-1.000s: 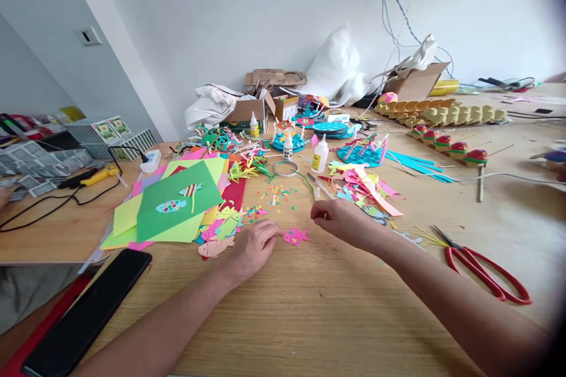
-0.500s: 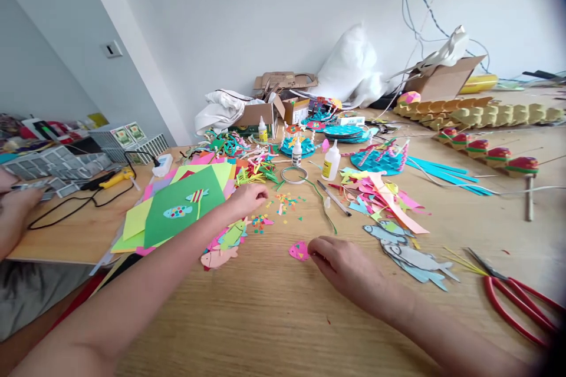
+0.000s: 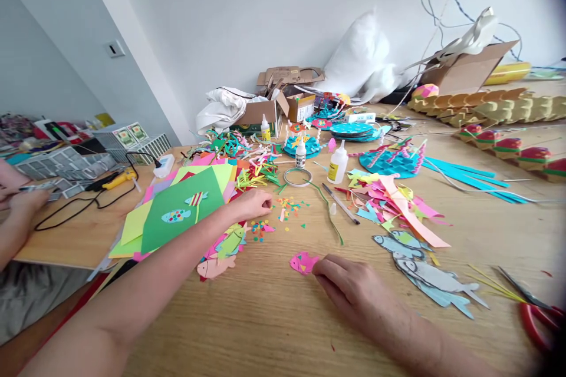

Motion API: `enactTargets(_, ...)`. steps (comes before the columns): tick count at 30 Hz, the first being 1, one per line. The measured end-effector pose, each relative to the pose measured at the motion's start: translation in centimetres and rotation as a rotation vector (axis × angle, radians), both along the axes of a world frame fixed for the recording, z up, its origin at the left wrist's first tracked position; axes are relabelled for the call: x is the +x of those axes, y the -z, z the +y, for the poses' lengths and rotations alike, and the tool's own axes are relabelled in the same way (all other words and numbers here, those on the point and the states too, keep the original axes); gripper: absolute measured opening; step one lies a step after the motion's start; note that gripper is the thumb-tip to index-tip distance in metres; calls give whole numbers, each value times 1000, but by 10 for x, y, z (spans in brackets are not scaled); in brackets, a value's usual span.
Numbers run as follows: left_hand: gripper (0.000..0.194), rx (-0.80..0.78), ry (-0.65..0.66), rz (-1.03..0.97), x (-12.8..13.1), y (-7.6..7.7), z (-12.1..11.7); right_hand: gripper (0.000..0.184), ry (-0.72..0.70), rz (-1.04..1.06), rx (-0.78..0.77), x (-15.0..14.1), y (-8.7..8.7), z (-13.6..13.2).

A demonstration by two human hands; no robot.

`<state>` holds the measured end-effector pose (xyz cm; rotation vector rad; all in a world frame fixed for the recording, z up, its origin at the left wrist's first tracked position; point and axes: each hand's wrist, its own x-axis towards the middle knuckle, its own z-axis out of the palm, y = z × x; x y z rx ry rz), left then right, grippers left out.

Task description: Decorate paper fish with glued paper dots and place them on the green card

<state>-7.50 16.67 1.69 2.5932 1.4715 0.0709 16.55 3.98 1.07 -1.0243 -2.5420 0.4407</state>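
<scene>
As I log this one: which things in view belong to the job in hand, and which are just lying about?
Seemingly in use:
- pink paper fish, at the right hand's fingertips
- coloured paper bits, beside the left hand

Apparently lying about:
- egg cartons
- white bundle
- cardboard box

Bright, diffuse, cool light spreads over the pale wall [image 3: 247, 6] and the wooden tabletop [image 3: 247, 318], which takes on a whitish sheen toward the right, while only faint, soft-edged shadow gathers beneath the right hand [image 3: 349, 288]. Wide-angle distortion tilts the wall's lines and stretches the left forearm [image 3: 154, 294], which looks slightly soft. A dark, blurred vignette swallows the right corners, partly hiding the red scissor handles [image 3: 530, 324].
</scene>
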Motion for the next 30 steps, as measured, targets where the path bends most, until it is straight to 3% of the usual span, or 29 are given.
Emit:
enactTargets(13, 14, 25, 18, 72, 3, -3, -3, 20, 4, 53, 8, 4, -2, 0)
enactTargets(21, 11, -8, 5, 93, 3, -7, -3, 10, 272, 286, 200, 20, -15, 8)
enactTargets(30, 14, -11, -34, 72, 4, -3, -1, 11, 259, 249, 165, 20, -8, 10)
